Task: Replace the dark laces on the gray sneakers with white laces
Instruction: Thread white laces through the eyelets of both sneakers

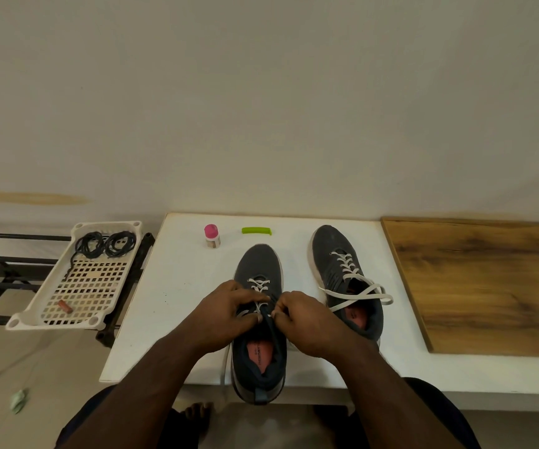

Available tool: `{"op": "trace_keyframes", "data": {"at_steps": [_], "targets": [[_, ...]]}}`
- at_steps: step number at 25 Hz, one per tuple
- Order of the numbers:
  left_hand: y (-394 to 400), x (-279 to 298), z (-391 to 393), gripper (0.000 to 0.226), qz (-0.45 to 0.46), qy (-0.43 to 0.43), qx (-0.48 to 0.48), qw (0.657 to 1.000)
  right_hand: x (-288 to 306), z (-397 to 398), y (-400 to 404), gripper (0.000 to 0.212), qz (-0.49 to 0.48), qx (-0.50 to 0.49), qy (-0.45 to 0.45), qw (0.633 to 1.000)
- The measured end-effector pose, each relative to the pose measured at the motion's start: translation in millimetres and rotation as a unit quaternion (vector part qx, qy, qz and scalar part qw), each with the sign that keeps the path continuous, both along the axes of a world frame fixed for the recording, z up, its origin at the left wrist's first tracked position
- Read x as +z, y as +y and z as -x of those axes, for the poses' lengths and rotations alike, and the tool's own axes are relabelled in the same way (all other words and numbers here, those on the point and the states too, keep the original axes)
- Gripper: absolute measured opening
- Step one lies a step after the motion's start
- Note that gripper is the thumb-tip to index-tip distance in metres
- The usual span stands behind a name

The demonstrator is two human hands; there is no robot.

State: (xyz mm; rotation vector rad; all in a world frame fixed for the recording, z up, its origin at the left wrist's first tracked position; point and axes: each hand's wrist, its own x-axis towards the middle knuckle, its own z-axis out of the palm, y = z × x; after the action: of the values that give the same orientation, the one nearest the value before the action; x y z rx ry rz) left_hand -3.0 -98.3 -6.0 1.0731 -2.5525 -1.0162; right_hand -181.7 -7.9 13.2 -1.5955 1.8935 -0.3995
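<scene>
Sneaker near me [258, 319] at front edge of white table [177, 286], white lace [258, 285] already crossed in lower eyelets. Left hand [226, 314] and right hand [307, 322] pinch lace ends at tongue. I think: pull both ends even, keep lace flat. Second sneaker [342, 270] laced, beside. Dark laces [106, 244] coiled in basket [47, 319].

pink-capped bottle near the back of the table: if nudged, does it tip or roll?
The pink-capped bottle stands upright, small and taller than wide, so a high nudge would probably tip it. It looks round, so once down it would likely roll across the smooth white table. Probably light.
</scene>
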Motion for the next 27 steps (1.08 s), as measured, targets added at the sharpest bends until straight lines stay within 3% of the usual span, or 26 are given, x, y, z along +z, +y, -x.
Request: {"op": "trace_keyframes", "data": {"at_steps": [4, 9, 14, 22, 27], "targets": [[0.4, 0.9, 0.2, 0.04, -0.001, -0.004, 0.003, 1.0, 5.1, 8.5, 3.8, 0.017, 0.001, -0.029, -0.061, 0.998], [3.7, 1.8, -1.5, 0.043, -0.038, 0.036, 0.05, 0.997, -1.4, 12.6, 4.8, 0.009, -0.002, -0.096, -0.203, 0.974], [4.6, -1.9, -2.8, 0.026, -0.038, 0.023, 0.099, 0.994, 1.8, 11.2, 2.4, 0.009, -0.003, -0.071, -0.148, 0.986], [6.2, -0.6, -2.2, 0.019, -0.042, 0.008, 0.098, 0.994, 10.8, 9.6, -0.4, 0.032, -0.038, -0.02, -0.102, 0.994], [1.5, 10.8, -11.6, 0.016, -0.106, -0.033, 0.089, 0.99, 15.2, 14.0, 7.1, 0.023, -0.03, -0.046, -0.127, 0.99]]}}
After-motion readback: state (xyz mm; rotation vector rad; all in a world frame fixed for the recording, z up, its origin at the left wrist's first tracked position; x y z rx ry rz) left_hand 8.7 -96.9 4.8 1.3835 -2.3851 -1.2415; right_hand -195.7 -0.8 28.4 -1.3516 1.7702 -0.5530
